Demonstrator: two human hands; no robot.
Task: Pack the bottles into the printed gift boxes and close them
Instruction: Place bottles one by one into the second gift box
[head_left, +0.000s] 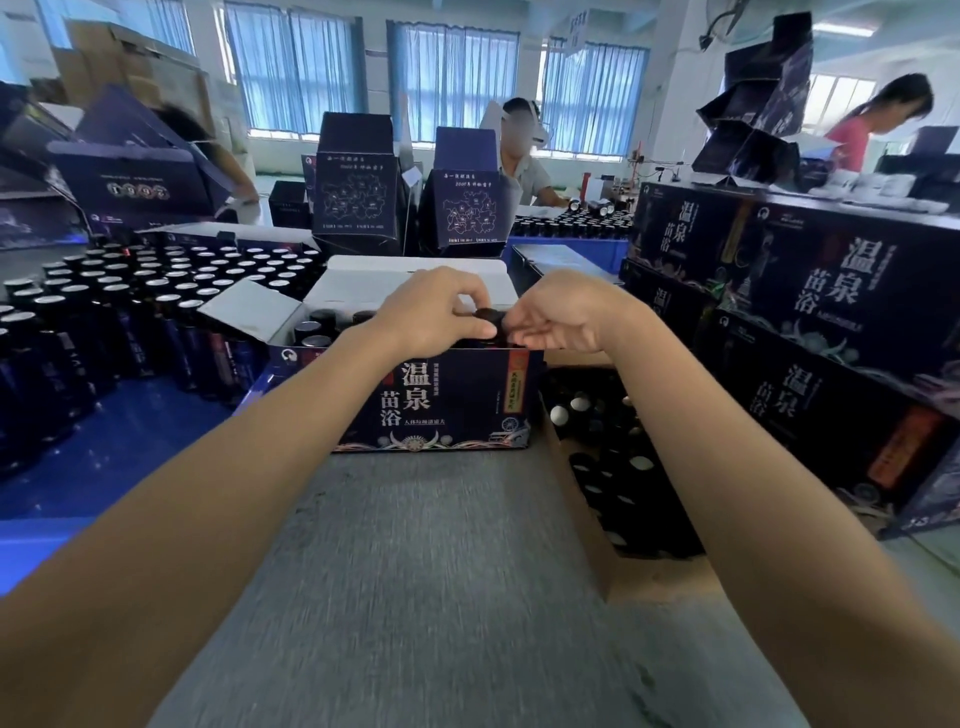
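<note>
Both grips meet on one bottle (491, 318) just above the right end of the open gift box (441, 400). The left hand (436, 309) curls thumb and fingers round its dark cap, and the right hand (558, 319) pinches the same cap from the other side. Only the bottle's top shows. The box is navy with large white characters, its flaps up, on the grey worktop (441, 571). Inside the box, four more caps (306, 329) show. Left of it stand loose bottles (171, 280), too many to count. To its right is one brown carton (576, 493) of bottles.
</note>
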